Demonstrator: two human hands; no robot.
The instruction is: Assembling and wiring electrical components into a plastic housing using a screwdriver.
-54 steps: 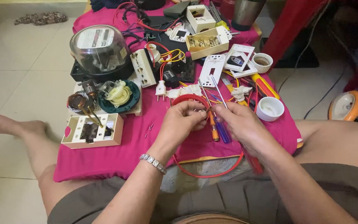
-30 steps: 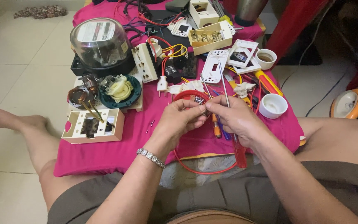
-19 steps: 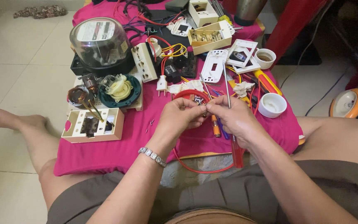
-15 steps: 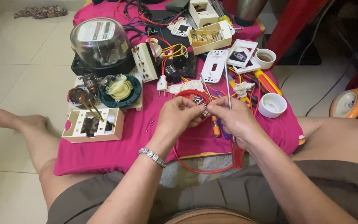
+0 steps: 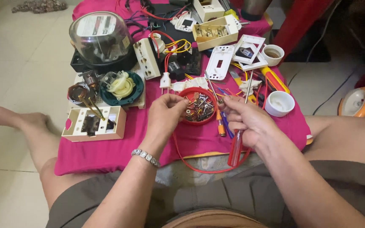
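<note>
Pink cloth (image 5: 119, 154) lay spread over the floor between the person's outstretched legs, covered with electrical parts. Largest item: an electricity meter with clear dome (image 5: 100, 40) at the far left. Beside it a white multi-socket adapter (image 5: 147, 58), and nearer, a dark green round part with cream coil (image 5: 121, 86). An open cream box (image 5: 93, 123) sat at the cloth's left edge. A cream compartment box (image 5: 214, 32) and a white switch plate (image 5: 219, 62) were farther back; two small white cups (image 5: 279, 103) stood to the right.

Red round lid of screws (image 5: 198, 106) sat at centre, between both hands, a red wire (image 5: 191, 162) looping below it.

Left hand (image 5: 164, 117), with a metal bracelet (image 5: 146, 157) on the wrist, hovered at the lid's left rim, fingers (image 5: 178, 100) pressed together, pinching something too small to tell.

Right hand (image 5: 250, 120) was just right of the lid, fingers curled around a red-handled screwdriver (image 5: 235, 147), its shaft pointing up past the knuckles; thumb and forefinger pinched a tiny item near the rim.
</note>
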